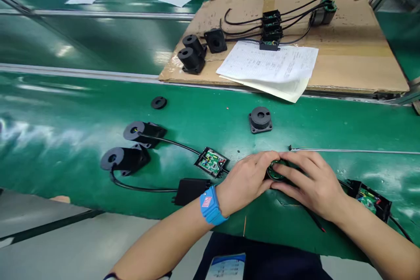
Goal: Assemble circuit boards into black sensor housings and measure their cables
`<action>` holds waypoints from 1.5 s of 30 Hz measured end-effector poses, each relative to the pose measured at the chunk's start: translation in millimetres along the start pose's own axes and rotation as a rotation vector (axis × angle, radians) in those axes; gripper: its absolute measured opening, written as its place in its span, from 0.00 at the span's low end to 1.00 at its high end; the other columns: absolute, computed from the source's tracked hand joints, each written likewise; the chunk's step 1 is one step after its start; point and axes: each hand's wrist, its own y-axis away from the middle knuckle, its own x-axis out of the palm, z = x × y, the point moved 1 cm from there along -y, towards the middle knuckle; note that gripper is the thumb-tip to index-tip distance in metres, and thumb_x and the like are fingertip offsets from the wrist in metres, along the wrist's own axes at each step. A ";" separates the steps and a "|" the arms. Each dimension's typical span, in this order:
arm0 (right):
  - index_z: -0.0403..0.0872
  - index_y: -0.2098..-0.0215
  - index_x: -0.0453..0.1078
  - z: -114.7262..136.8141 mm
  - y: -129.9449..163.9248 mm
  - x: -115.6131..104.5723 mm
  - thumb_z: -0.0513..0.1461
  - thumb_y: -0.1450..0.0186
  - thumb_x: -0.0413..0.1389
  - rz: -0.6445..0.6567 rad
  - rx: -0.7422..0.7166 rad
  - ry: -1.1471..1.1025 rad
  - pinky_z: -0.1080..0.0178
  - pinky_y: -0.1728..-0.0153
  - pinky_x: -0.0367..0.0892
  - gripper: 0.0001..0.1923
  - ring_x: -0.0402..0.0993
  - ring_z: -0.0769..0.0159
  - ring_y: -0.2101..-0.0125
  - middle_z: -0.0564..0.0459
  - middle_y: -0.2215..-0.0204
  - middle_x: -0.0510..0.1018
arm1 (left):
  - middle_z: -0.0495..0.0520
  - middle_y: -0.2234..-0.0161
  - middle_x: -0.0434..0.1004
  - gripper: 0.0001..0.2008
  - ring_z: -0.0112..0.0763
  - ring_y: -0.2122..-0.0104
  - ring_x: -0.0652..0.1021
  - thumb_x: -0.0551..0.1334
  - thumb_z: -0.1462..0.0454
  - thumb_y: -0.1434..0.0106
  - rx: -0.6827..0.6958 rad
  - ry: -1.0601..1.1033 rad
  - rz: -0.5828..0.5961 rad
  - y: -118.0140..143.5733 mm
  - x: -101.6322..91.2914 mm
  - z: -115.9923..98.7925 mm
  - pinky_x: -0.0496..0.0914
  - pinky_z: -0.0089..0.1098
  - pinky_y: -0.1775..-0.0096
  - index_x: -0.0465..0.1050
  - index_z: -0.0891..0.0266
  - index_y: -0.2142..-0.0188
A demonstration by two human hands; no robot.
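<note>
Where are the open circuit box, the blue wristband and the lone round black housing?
open circuit box (211, 162), head view, green board inside.
blue wristband (210, 205), head view, band's face.
round black housing (260, 119), head view, top ring.

1. Single view, head-worn; looks forward and down over the green desk (82, 109).
2. Close on both hands, left hand (244, 181) and right hand (311, 183), low centre.
3. Far edge reaches cardboard sheet (354, 52); no second view.
</note>
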 end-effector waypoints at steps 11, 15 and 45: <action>0.45 0.57 0.72 6.3 1.0 5.0 0.32 0.28 0.51 0.013 -0.167 -0.026 0.59 0.56 0.63 0.08 0.75 0.67 0.57 0.56 0.60 0.84 | 0.58 0.45 0.76 0.24 0.42 0.46 0.78 0.65 0.73 0.38 0.023 0.023 0.011 -2.5 -4.5 -1.1 0.76 0.43 0.47 0.62 0.58 0.45; 0.46 0.57 0.70 11.3 -4.3 7.2 0.30 0.30 0.51 0.048 -0.108 -0.060 0.59 0.55 0.63 0.09 0.75 0.67 0.61 0.56 0.66 0.82 | 0.64 0.42 0.72 0.19 0.43 0.46 0.78 0.64 0.69 0.35 0.076 -0.019 -0.029 0.5 -4.8 -1.3 0.77 0.42 0.48 0.63 0.60 0.46; 0.52 0.55 0.70 -46.9 145.4 -135.4 0.46 0.27 0.51 0.211 0.662 -0.074 0.65 0.66 0.69 0.09 0.76 0.69 0.68 0.55 0.64 0.79 | 0.67 0.38 0.68 0.46 0.51 0.39 0.70 0.67 0.41 0.42 0.283 -0.003 0.279 -106.8 67.7 -108.2 0.68 0.47 0.41 0.57 0.65 0.34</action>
